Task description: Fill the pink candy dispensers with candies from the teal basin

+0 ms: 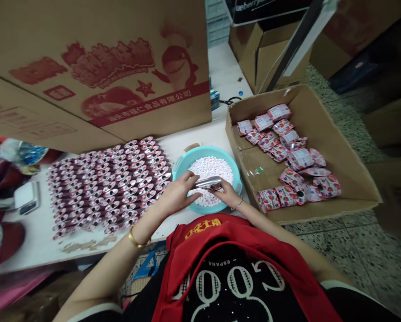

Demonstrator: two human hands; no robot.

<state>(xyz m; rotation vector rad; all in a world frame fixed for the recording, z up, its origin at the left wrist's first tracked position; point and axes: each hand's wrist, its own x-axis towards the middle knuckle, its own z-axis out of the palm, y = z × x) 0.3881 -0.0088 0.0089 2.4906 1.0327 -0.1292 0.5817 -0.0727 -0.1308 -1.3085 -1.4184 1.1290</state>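
A shiny silver-and-pink foil pouch (209, 183) is held on its side above a turquoise basin (179, 167). My right hand (228, 196) grips the pouch's right end between thumb and fingers. At the left end, my left hand (179, 193) has its fingers against the pouch, with the thumb lower down; the exact contact is hard to see. Small white candies (212, 167) fill much of the basin below. To the left stand many pink pouches (109, 183) in tight rows, their dark-centred tops facing up.
An open cardboard box (328, 134) at right holds several strawberry-print packets (301, 158). A large printed carton (120, 67) rises behind the rows. Black scissors (232, 100) lie near the back. At far left are a small white scale (26, 197) and red tubs (10, 241).
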